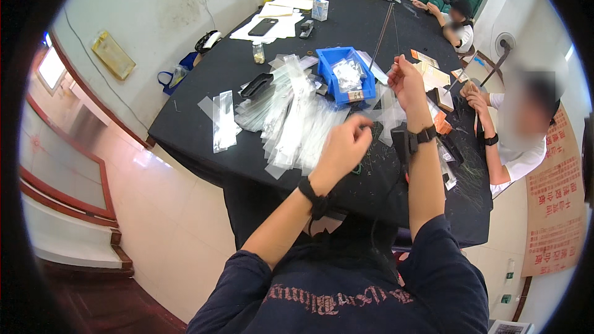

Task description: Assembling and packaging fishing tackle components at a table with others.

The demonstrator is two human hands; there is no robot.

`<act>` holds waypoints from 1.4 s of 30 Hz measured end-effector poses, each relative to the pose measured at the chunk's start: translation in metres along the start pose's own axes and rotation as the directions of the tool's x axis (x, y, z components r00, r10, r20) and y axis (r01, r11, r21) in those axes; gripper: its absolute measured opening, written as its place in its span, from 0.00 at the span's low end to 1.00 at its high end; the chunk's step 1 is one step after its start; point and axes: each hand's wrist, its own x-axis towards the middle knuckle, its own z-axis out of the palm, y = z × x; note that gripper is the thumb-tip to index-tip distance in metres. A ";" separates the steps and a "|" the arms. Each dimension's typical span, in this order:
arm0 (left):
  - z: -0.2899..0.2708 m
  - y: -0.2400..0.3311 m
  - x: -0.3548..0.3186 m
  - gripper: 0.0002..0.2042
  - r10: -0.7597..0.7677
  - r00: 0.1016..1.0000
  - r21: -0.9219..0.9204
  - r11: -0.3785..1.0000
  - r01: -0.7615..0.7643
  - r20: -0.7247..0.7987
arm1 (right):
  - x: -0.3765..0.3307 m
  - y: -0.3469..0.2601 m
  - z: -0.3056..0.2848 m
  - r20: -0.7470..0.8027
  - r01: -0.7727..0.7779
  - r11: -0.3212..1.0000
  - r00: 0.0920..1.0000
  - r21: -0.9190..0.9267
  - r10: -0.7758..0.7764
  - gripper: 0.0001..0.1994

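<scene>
My left hand (344, 144) hovers with curled fingers over the near edge of the black table (204, 96), beside a heap of clear plastic sleeves (291, 114); whether it pinches anything is hidden. My right hand (405, 80) is raised higher, its fingertips pinched on the lower ends of thin dark rods (385, 28) that rise toward the far end. A blue bin (345, 75) holding small clear packets stands just left of my right hand. Both wrists wear black bands.
A person in white sits at the right side, hands (475, 96) on flat orange-and-white cards (433, 75). Another person (456, 20) sits farther back. A black phone (263, 26), papers, a small jar (258, 53) and a black tray (256, 85) lie on the table.
</scene>
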 end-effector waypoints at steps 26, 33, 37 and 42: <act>0.021 -0.071 0.063 0.16 0.223 0.703 -0.731 0.331 0.597 0.675 | -0.045 0.010 -0.008 0.168 -0.192 0.981 0.967 -0.010 0.191 0.18; 0.026 -0.057 0.063 0.24 -0.046 0.851 -0.851 0.020 0.524 0.523 | -0.034 0.022 -0.040 0.072 0.024 0.933 0.997 -0.358 0.002 0.15; 0.020 -0.065 0.064 0.22 0.004 0.852 -0.849 -0.089 0.522 0.523 | -0.044 0.009 -0.033 0.265 0.271 0.798 0.953 -0.538 -0.144 0.09; 0.020 -0.064 0.064 0.22 -0.094 0.853 -0.856 -0.128 0.501 0.514 | -0.089 -0.016 -0.016 0.536 0.523 0.521 0.832 -0.675 -0.141 0.07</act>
